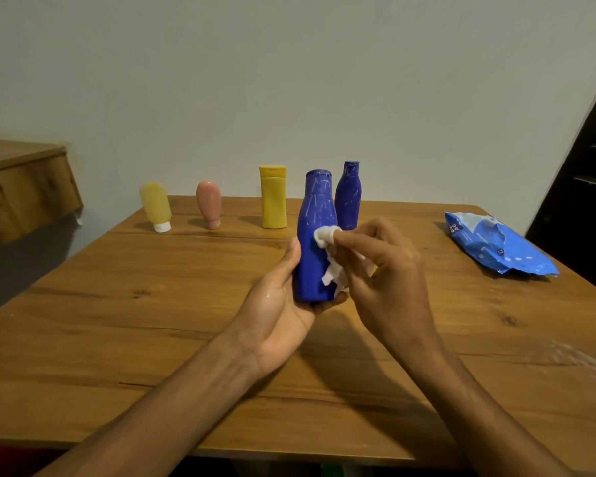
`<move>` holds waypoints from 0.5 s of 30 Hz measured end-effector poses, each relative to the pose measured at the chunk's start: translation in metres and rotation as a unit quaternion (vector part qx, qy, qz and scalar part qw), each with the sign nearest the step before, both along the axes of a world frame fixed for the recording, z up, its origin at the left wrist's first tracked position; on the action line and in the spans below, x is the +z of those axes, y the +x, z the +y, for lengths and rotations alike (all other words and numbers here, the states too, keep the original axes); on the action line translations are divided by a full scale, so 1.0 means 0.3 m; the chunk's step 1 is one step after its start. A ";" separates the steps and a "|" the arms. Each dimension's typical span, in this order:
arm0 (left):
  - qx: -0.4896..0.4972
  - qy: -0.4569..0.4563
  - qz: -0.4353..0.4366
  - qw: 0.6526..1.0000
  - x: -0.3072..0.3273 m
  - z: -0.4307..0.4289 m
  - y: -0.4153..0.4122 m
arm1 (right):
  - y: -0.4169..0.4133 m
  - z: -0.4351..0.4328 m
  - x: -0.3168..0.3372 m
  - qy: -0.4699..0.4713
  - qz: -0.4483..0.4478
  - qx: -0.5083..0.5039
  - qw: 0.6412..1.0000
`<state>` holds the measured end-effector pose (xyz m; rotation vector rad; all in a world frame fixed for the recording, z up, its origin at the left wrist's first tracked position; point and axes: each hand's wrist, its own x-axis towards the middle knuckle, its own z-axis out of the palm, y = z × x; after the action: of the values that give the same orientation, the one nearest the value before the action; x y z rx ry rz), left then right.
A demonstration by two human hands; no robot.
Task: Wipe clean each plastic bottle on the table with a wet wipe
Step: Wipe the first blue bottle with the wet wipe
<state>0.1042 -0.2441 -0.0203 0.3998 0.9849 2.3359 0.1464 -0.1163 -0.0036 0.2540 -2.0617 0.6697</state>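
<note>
The blue bottle (313, 218) is upright and lifted off the table (117, 321), above its middle and in front of the back row. The left hand (276, 304) cradles its base. The palm is turned up under the bottom, the thumb runs up the bottle's left side, and the fingers curl round the far side, so the front is bare for wiping. This low grip probably also steadies the bottle against the push of the cloth. The wipe (326, 235) is bunched into a small wad and pressed to the bottle's right flank about halfway up, with a loose tail hanging down over the lower body. The right hand (389, 266) pinches that wad between thumb and fingertips. Its wrist is bent inward and its knuckles face the camera, a pose that seems meant for short rubbing strokes. White streaks mark the neck and shoulder above the wad while the lower body looks plain, so I judge the upper part is not yet cleaned. Both forearms reach in from the near edge and converge on the bottle. Just behind it stands a second blue bottle (349, 197), also streaked. A yellow bottle (273, 197), a pink tube (209, 204) and a pale tube (155, 206) stand in line to the left, the two tubes on their caps. The blue pack (496, 246) of wipes lies well apart at the right.
</note>
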 end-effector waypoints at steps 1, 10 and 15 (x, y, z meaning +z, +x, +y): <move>-0.003 -0.004 0.008 1.000 -0.002 0.003 0.005 | 0.000 -0.001 0.003 -0.013 0.007 -0.005 1.000; 0.002 -0.025 0.029 0.999 -0.051 0.018 -0.008 | -0.013 0.009 -0.020 0.062 0.019 -0.030 0.997; 0.013 -0.022 0.032 0.999 -0.059 0.020 -0.016 | 0.002 -0.007 -0.025 0.153 0.014 -0.044 0.987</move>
<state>0.0993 -0.2382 -0.0379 0.4505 1.0763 2.3328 0.1469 -0.1183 -0.0110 0.3427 -2.1318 0.2907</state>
